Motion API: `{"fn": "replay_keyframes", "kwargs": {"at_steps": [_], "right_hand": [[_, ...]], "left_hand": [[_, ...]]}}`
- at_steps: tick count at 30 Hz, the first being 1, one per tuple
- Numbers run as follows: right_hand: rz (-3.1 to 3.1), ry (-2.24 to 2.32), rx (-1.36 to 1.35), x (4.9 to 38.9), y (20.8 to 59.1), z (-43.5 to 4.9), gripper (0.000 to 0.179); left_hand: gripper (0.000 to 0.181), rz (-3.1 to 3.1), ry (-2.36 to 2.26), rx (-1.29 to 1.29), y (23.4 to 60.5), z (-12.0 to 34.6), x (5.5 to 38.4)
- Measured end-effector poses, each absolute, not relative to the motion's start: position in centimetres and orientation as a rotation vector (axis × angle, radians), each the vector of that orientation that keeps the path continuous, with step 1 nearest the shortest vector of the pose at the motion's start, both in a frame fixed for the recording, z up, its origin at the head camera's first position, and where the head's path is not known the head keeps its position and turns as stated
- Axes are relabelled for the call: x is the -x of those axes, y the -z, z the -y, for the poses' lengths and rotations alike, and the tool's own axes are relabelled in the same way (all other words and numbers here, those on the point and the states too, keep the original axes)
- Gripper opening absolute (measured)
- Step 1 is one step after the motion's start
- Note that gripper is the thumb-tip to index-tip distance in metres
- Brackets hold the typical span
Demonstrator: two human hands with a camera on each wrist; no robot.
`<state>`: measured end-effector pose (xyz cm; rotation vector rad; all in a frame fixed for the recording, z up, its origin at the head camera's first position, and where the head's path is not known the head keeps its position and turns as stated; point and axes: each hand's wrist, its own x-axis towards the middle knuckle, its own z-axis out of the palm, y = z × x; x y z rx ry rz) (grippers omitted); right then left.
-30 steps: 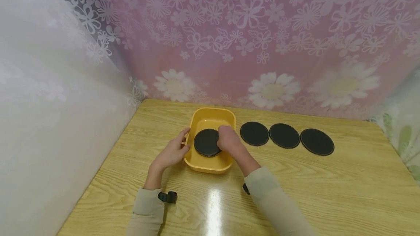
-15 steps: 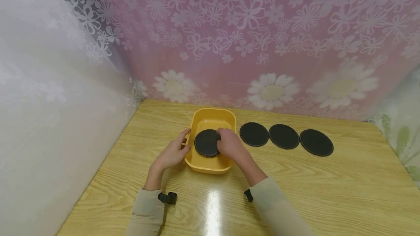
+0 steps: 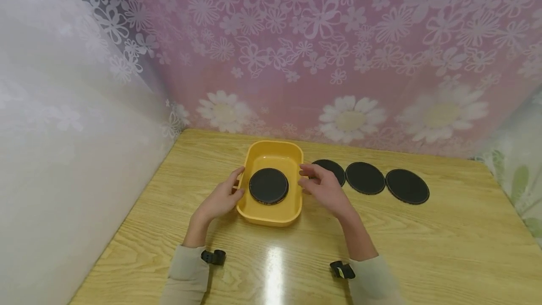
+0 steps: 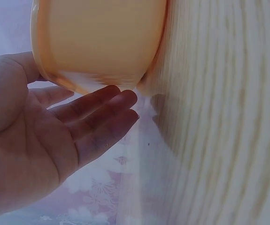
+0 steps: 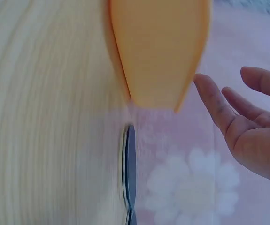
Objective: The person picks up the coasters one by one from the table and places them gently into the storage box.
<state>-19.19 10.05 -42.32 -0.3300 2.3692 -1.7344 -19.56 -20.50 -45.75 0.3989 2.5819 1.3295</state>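
Four black discs: four round black coasters are in view, one in a tub and three in a row on the table.
Backdrop: pink curtain printed with white flowers hangs behind the table; a pale lace curtain closes off the left side.
Table (image 3: pixel 423 248): light wood grain, with a bright glare patch near the person.
Tub (image 3: pixel 271 149): yellow rectangular plastic tub, left of centre on the table.
Coaster in tub (image 3: pixel 268 185): lies flat on the tub floor, toward its near end, with no hand on it.
Coaster row: first coaster (image 3: pixel 334 169) just right of the tub and partly behind the right hand, middle coaster (image 3: pixel 365 178), then the far-right coaster (image 3: pixel 407 186), edge to edge.
Left hand (image 3: pixel 221 197): fingers nearly straight, resting against the tub's left wall; grips nothing.
Right hand (image 3: pixel 323 186): open and empty, fingers loosely spread, above the tub's right rim.
Step in hand, as a judgement: one coaster is stowed, and the right hand looks to be heading for the row.
Next move, as a judgement: pinch the nearest coaster by its thin edge to lift it off the flat table.
Change: a second ago the right hand lay on the coaster in the tub; now it has let go and pulled out to the right. Left hand unmoved.
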Motion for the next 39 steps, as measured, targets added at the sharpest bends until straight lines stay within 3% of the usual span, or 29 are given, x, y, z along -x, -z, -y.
{"fn": "replay_keyframes", "kwargs": {"at_steps": [17, 39], "right_hand": [[-2.340, 1.841, 0.106, 17.4, 43.0, -19.7, 0.061], [-2.316, 1.799, -0.015, 17.3, 43.4, -21.5, 0.078]], "left_hand": [[0.064, -2.571, -1.299, -0.387, 45.8, 20.6, 19.4], [0.063, -2.593, -1.284, -0.391, 45.7, 20.5, 19.4]]}}
